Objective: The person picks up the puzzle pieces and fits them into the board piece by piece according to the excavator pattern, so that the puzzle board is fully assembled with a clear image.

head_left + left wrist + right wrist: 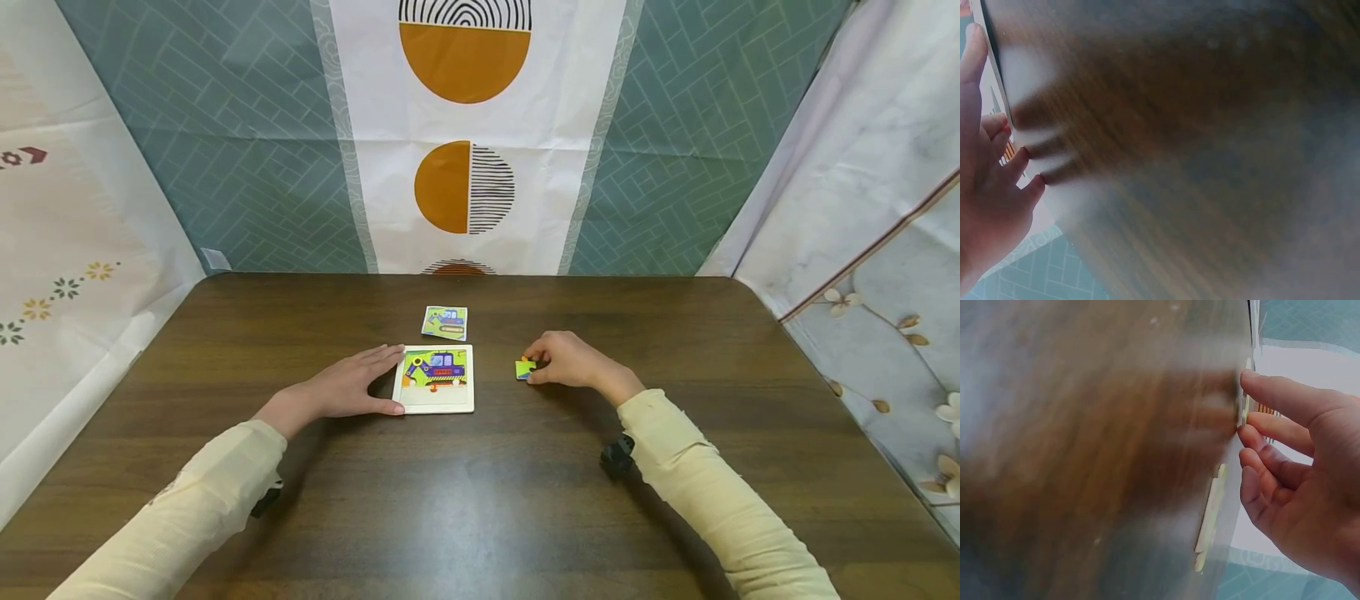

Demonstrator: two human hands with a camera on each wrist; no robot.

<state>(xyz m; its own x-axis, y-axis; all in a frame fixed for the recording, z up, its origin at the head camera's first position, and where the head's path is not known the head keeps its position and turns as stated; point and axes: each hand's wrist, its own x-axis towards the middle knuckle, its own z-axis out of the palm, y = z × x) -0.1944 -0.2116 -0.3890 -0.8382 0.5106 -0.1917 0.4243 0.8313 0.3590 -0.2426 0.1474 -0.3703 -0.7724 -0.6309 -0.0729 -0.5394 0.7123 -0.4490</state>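
Note:
A white-framed jigsaw tray [437, 409] lies mid-table, with a purple digger on green assembled in its upper part and bare board below. My left hand [352, 386] rests at its left edge, fingers stretched towards the upper corner and thumb at the lower one. To the right of the tray, my right hand [567, 360] pinches a small green and blue puzzle piece [523, 369] between thumb and fingertips, low over the table. The right wrist view shows that piece [1247, 394] edge-on, and another puzzle piece [1210, 515] lying on the table under the hand.
Behind the tray lies a picture card [445, 322] with the same digger. The brown wooden table [465, 517] ends at the back against a patterned cloth [465, 183]. Patterned sheets also hang at the left and right sides.

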